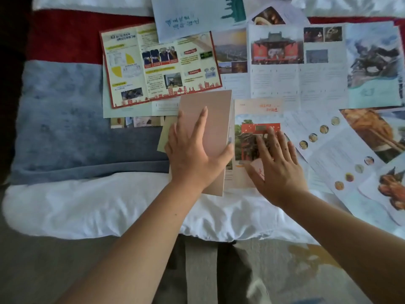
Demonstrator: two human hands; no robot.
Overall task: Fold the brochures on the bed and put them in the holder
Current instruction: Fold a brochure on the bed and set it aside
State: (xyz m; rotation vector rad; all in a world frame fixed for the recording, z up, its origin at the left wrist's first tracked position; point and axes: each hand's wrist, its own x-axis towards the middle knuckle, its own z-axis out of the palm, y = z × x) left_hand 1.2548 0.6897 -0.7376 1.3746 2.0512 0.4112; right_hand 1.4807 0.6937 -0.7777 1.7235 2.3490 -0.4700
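progress: early, by the look of it. One brochure is mid-fold; no finished one is visible.
left to do: close this fold, then the yellow-red leaflet, the temple-photo sheet and the food-photo sheets, all lying unfolded across the upper and right frame.
holder: not in view, so filling can't be judged.
brochure position: frame centre, on the bed, under both hands.
left hand: fingers straight, flat on the pink flap, thumb at its right edge; the flap stands half-raised.
right hand: fingers spread flat, pressing the red-gate panel just right of the flap.
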